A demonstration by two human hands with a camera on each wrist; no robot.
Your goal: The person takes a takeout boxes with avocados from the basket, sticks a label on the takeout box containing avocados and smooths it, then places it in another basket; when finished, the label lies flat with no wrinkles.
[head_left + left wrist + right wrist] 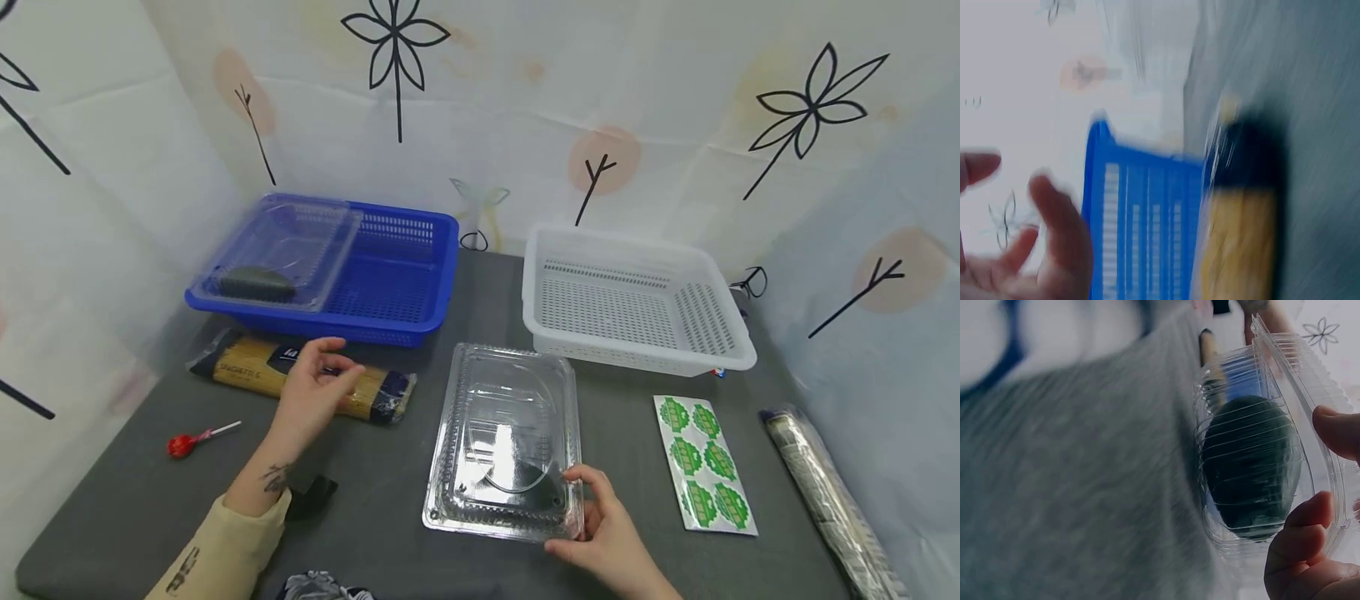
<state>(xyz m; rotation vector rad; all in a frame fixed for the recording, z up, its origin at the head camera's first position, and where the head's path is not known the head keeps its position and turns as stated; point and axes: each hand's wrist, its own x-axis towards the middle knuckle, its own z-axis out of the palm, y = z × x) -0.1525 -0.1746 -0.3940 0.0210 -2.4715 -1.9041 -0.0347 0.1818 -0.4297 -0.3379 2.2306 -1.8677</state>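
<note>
My right hand (pixel 603 533) grips the near right corner of a transparent plastic clamshell box (pixel 517 400), thumb below and fingers on its edge. A smooth dark-green oval thing (pixel 1250 465) shows inside the box in the right wrist view; its kind is unclear. Over a bag of spaghetti (pixel 251 367) hovers my left hand (pixel 311 396), its fingers loosely bent with nothing between them. The left wrist view is blurred, but there the fingers appear apart from the spaghetti bag and the blue basket (pixel 1147 231).
At the back left, a second transparent box (pixel 300 225) with a dark oval thing sits in the blue basket. A white basket (pixel 637 358) stands back right. Green stickers (pixel 705 467) and a long wrapped packet (pixel 832 500) lie right; a red lollipop (pixel 182 446) lies left.
</note>
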